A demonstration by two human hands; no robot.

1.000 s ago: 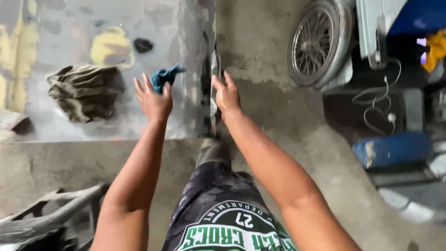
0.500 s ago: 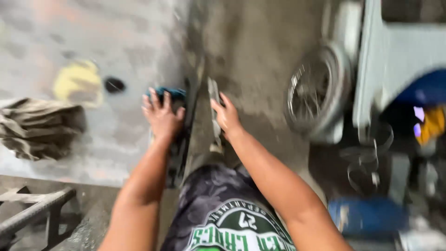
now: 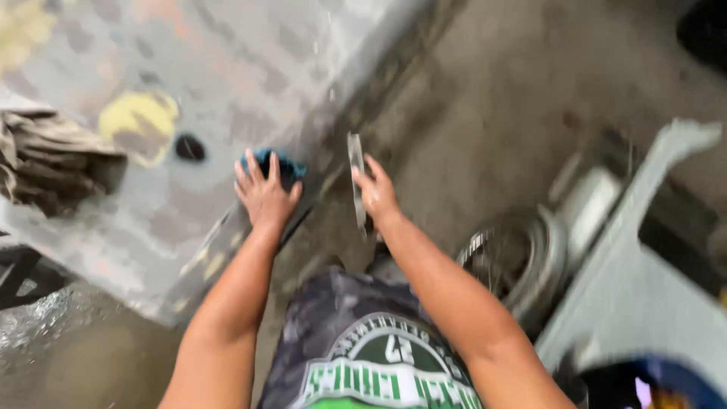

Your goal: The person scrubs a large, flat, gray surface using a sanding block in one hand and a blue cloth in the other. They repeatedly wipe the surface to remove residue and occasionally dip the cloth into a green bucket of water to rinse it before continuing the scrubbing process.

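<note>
My left hand (image 3: 265, 193) lies flat, fingers spread, pressing a blue rag (image 3: 274, 165) onto the near edge of the grey panel (image 3: 250, 76). My right hand (image 3: 376, 193) is closed round a thin metal strip (image 3: 356, 170), held upright just beside that edge. The strip looks narrow and sharp; if my grip slides along it, it could cut my fingers or drop toward my legs. The rag could skid off the edge under my weight. Farther left, a heap of brown cloth (image 3: 45, 163) sits on the panel; a wheel (image 3: 515, 257) stands at my right, close enough to bump.
</note>
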